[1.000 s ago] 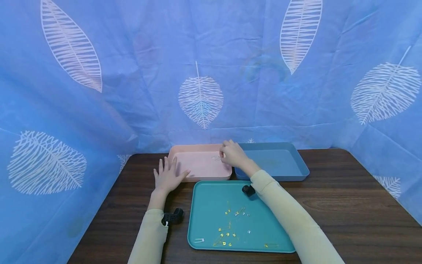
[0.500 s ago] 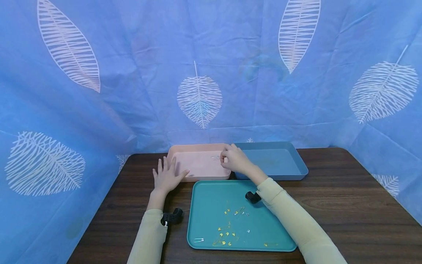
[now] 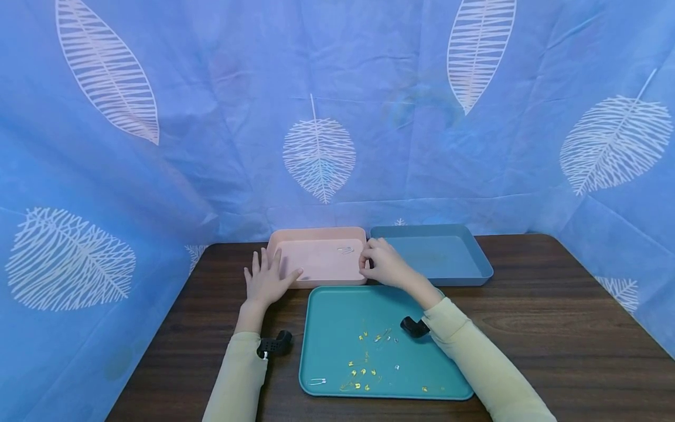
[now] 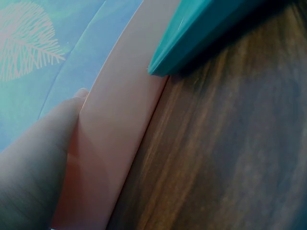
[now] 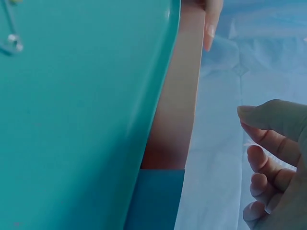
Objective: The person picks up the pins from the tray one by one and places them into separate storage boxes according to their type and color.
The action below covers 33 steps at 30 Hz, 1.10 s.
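My left hand (image 3: 265, 286) rests with fingers spread at the front left corner of the pink tray (image 3: 311, 264). In the left wrist view its thumb (image 4: 43, 143) lies against the tray's wall. A few silver safety pins (image 3: 345, 250) lie in the pink tray near its right side. My right hand (image 3: 387, 264) is over the border between the pink tray and the blue tray (image 3: 443, 258). Its fingers (image 5: 271, 139) are loosely bent, thumb and index tips close together, with nothing visible between them.
A teal tray (image 3: 337, 316) stands in front of both smaller trays. Scattered on it are several gold safety pins (image 3: 354, 373) and a few silver ones, including one silver safety pin (image 3: 317, 381) at the front left. A blue leaf-patterned cloth (image 3: 221, 146) hangs behind the dark wooden table (image 3: 548, 328).
My right hand has drawn back to the right and slightly down from the pink tray, uncovering the silver pins there. The left hand has stayed in place.
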Each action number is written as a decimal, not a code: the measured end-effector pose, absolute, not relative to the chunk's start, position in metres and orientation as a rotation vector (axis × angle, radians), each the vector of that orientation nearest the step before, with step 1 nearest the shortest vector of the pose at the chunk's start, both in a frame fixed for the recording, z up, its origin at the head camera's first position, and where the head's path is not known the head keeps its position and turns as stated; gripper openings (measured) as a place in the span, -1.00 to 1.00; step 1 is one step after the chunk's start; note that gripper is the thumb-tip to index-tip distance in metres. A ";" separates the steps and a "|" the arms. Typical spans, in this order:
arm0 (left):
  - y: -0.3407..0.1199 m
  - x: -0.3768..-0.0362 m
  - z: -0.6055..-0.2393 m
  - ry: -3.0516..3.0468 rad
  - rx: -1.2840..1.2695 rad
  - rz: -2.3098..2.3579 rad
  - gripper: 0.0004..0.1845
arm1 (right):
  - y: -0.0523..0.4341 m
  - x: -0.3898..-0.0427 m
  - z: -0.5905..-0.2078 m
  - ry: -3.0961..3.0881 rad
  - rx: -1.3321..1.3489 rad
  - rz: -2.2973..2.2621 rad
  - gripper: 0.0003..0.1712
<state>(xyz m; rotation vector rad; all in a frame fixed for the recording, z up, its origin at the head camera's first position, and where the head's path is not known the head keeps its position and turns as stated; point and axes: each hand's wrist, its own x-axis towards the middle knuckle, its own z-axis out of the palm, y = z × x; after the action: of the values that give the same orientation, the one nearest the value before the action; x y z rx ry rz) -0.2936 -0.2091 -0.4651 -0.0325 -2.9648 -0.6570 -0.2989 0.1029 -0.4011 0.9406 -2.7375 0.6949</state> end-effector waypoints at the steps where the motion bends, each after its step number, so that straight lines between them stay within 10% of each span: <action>1: -0.209 -0.294 -0.465 -2.963 -0.033 -0.656 0.04 | 0.105 -0.298 -0.402 -2.735 0.944 0.703 -0.78; 33: -0.210 -0.295 -0.465 -2.969 -0.039 -0.670 0.03 | 0.138 -0.257 -0.422 -3.027 1.287 1.179 -0.97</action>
<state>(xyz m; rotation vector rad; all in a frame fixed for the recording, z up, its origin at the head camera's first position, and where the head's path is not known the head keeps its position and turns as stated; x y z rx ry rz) -0.2945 -0.2098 -0.4646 -0.0390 -2.9692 -0.6695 -0.2571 0.1376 -0.4217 1.2868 -3.0266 1.1788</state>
